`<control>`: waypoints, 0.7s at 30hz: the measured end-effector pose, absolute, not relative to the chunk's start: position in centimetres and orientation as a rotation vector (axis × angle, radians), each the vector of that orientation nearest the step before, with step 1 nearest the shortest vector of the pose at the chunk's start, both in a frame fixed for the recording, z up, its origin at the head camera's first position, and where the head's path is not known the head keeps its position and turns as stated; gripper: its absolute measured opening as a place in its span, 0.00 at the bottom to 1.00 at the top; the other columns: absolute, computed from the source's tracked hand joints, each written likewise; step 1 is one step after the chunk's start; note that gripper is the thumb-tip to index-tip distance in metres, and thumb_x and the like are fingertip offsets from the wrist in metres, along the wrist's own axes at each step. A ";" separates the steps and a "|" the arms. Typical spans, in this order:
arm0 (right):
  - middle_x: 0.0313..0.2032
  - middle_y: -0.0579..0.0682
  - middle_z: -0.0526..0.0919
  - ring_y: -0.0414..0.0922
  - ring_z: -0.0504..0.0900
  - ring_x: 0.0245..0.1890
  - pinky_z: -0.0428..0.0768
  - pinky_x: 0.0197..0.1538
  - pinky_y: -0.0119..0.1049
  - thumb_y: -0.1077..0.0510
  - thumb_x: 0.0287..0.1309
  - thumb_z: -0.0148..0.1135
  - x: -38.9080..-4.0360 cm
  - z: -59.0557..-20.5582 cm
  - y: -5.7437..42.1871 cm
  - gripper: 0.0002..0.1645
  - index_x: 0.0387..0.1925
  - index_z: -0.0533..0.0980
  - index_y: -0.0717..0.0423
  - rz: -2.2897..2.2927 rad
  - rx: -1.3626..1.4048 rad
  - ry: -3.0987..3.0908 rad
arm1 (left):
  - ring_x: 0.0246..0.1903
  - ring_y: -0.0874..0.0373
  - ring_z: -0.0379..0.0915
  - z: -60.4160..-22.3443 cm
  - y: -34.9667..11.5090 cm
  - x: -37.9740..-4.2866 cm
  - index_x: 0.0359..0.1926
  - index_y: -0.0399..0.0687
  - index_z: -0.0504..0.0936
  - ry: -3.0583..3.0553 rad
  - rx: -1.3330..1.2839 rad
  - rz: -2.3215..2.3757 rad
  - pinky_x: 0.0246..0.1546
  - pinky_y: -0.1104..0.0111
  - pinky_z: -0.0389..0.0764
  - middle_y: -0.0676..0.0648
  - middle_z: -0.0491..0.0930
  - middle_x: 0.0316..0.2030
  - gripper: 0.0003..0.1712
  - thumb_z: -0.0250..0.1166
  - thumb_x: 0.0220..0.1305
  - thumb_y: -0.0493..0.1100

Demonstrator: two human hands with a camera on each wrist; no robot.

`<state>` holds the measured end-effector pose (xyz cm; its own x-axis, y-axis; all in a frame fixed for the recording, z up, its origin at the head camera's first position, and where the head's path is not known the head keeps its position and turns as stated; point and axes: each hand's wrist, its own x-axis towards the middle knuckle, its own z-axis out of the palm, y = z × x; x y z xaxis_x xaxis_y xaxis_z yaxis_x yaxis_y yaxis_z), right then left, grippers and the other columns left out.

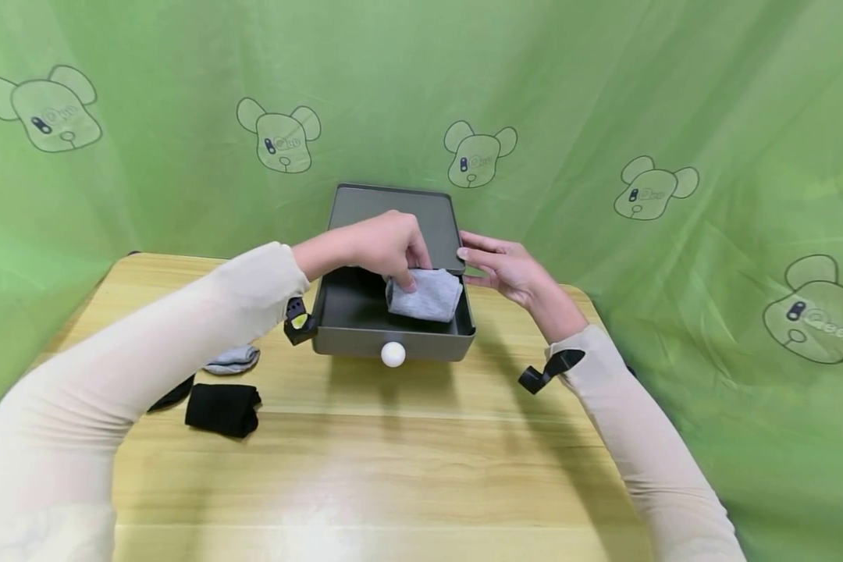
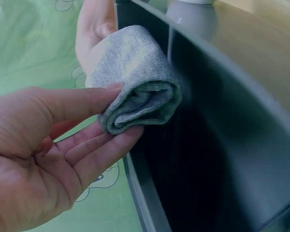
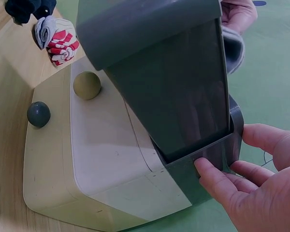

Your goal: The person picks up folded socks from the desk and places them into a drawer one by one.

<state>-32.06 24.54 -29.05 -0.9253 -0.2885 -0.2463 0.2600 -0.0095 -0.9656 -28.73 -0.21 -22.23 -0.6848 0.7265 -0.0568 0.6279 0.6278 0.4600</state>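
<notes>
My left hand (image 1: 386, 243) pinches a rolled grey sock (image 1: 428, 297) between thumb and fingers, inside the right part of the pulled-out dark grey drawer (image 1: 395, 343). The left wrist view shows the layered end of the rolled sock (image 2: 140, 82) over the drawer's dark inside. A white knob (image 1: 393, 354) sits on the drawer front. On the right side of the drawer unit, my right hand (image 1: 504, 267) touches the dark grey top section (image 3: 212, 162) with fairly straight fingers and thumb.
Below the drawer are a white drawer (image 3: 116, 135) and a cream drawer (image 3: 50, 159), each with a knob. On the table's left lie a black folded roll (image 1: 223, 409), a grey one (image 1: 233, 360) and a red-and-white one (image 3: 63, 46). A green curtain (image 1: 386, 70) hangs behind.
</notes>
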 end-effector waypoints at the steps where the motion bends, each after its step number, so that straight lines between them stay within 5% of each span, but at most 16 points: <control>1: 0.78 0.53 0.61 0.35 0.87 0.44 0.88 0.49 0.35 0.64 0.69 0.61 -32.1 -29.1 24.5 0.38 0.76 0.61 0.56 -1.992 -0.029 1.900 | 0.43 0.58 0.84 -22.3 -0.1 -28.7 0.47 0.43 0.90 2.611 1.112 0.604 0.49 0.66 0.84 0.46 0.91 0.41 0.16 0.77 0.54 0.35; 16: 0.77 0.55 0.61 0.35 0.87 0.44 0.88 0.50 0.34 0.63 0.69 0.62 -32.3 -29.2 24.5 0.38 0.76 0.61 0.55 -1.987 -0.036 1.902 | 0.35 0.62 0.81 -22.9 1.4 -28.9 0.46 0.45 0.91 2.598 1.080 0.539 0.39 0.71 0.83 0.46 0.91 0.39 0.15 0.75 0.55 0.33; 21: 0.78 0.54 0.61 0.35 0.87 0.44 0.88 0.50 0.34 0.63 0.69 0.63 -32.3 -29.2 24.5 0.38 0.76 0.61 0.55 -1.985 -0.037 1.900 | 0.23 0.63 0.79 -23.4 1.5 -28.9 0.48 0.44 0.90 2.581 1.051 0.538 0.31 0.72 0.85 0.44 0.90 0.40 0.16 0.75 0.57 0.34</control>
<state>-32.28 24.51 -29.15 -0.9233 -0.2948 -0.2464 0.2590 -0.0038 -0.9659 -28.93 1.55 -23.42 -0.6862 0.7149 -0.1346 0.6015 0.6617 0.4477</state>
